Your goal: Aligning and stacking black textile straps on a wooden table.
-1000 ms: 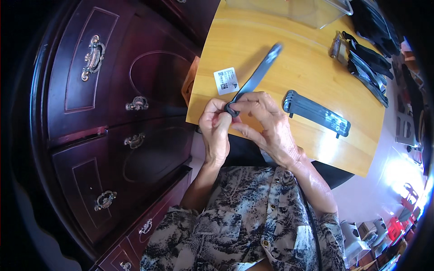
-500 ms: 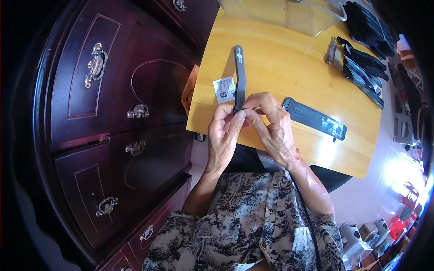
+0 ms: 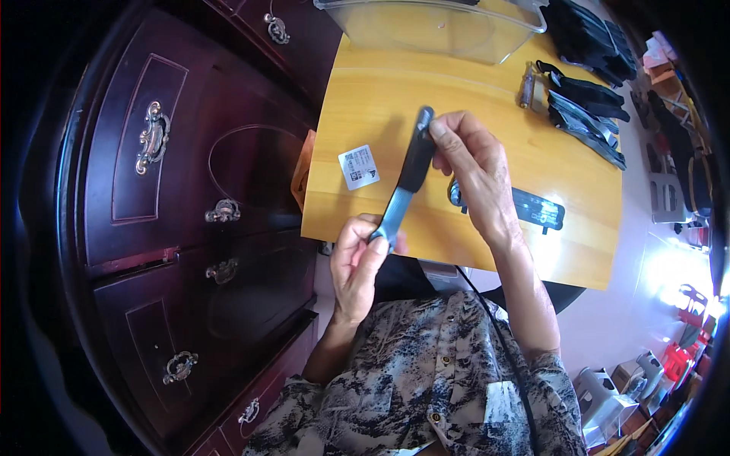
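A long dark flat strip (image 3: 407, 182) is held over the wooden table (image 3: 487, 99) by both my hands. My left hand (image 3: 361, 262) pinches its near end, just off the table's front edge. My right hand (image 3: 471, 171) grips its far end with the fingertips. Under my right hand a second black strip with a metal ring end (image 3: 532, 207) lies flat on the table. A small white square label (image 3: 359, 167) lies on the wood to the left of the held strip.
A clear plastic tub (image 3: 441, 26) stands at the table's far edge. A pile of black straps (image 3: 589, 106) lies at the far right, with a small metal piece (image 3: 526, 85) beside it. A dark wooden chest of drawers with metal handles (image 3: 182, 190) fills the left.
My hands have moved apart along the strip: the right hand has slid up to its far end and the left has dropped to the near end. The strip's far end tilted from right to upright.
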A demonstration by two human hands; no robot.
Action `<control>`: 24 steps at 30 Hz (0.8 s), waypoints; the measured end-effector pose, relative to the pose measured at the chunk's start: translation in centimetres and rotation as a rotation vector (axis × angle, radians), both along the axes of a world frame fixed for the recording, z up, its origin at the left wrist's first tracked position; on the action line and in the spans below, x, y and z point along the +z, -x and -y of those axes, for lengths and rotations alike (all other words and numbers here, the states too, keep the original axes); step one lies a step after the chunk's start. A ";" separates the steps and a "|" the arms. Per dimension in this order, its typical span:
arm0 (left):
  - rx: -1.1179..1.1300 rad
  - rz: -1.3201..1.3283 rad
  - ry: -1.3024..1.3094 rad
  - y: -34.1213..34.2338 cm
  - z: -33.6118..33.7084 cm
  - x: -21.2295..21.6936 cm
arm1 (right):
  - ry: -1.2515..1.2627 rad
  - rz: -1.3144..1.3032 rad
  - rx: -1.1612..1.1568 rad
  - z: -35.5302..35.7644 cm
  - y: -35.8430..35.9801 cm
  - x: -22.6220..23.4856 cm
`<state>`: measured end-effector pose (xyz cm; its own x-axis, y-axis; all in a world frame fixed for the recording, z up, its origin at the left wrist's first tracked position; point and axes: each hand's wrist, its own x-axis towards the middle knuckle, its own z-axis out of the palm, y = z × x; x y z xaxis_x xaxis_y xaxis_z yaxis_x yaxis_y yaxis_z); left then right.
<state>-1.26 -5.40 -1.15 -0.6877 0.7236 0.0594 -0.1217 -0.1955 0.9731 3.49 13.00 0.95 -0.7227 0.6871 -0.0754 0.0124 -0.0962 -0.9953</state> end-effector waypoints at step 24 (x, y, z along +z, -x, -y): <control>-0.095 0.000 -0.082 0.7 -1.9 1.4 | -0.554 -0.171 0.317 1.2 -3.2 -0.2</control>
